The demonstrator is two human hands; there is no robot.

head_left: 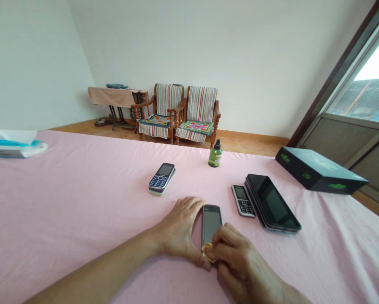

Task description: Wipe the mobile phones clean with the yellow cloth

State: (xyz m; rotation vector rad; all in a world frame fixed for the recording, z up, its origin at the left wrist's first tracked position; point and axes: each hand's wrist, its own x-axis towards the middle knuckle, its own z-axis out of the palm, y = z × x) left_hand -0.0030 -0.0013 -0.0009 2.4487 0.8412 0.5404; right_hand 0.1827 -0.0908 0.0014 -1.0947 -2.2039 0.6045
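Note:
A grey touchscreen mobile phone lies face up on the pink tablecloth in front of me. My left hand braces it, fingertips at its top left corner and thumb by its bottom edge. Between the bent fingers of my right hand is a small crumpled orange-yellow cloth, pressed on the phone's lower end. Part of the cloth and the phone's lower right side are hidden by that hand. Right of the phone, a silver and black keypad phone lies alongside a stack of black tablets.
Farther back stand a green spray bottle and a stack of keypad phones. A black box sits at the right, a tissue pack at the far left. Two wooden chairs are beyond the table.

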